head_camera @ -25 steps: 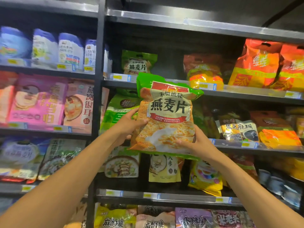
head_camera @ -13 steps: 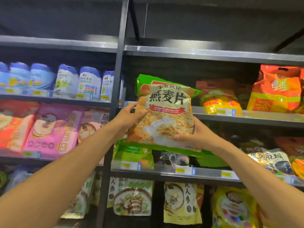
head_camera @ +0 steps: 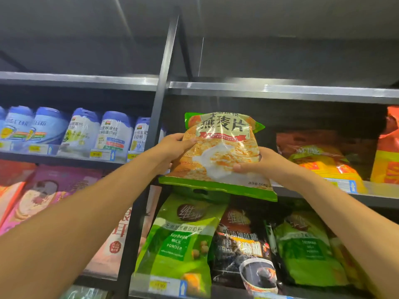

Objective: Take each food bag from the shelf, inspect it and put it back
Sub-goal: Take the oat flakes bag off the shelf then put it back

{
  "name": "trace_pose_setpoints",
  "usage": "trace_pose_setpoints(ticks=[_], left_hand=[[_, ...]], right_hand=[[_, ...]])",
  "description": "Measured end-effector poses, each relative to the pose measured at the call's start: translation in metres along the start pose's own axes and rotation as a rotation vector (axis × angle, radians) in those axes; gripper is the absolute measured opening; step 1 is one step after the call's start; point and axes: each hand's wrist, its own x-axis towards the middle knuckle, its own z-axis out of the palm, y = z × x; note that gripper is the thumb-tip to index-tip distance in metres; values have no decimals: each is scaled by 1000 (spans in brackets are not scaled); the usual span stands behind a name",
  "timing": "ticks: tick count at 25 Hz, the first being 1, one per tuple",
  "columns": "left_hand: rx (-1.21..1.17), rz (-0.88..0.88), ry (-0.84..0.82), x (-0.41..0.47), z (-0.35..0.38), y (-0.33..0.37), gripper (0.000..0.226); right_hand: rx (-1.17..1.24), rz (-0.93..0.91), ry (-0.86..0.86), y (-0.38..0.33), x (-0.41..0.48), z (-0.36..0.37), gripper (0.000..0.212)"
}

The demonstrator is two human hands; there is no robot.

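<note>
shelf [head_camera: 280,91]: upper tier, gap at frame centre, other bags right and below
oat bag [head_camera: 220,152]: frame centre, at that gap, bottom edge past the shelf lip
left hand [head_camera: 172,147]: fingers gripping bag's left edge
right hand [head_camera: 259,162]: fingers clamping lower right
progress: looks like put-back underway, not seated; remaining bags unknown

I lift the oat bag [head_camera: 220,152] higher than before, its bottom edge now level with the upper shelf [head_camera: 377,190].
</note>
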Motion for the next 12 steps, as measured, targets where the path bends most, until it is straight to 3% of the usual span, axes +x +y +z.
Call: trace_pose_setpoints(ticks=[12], left_hand=[[72,-6,107,102,8,3,35]], right_hand=[[89,69,-9,8,108,-35,40]])
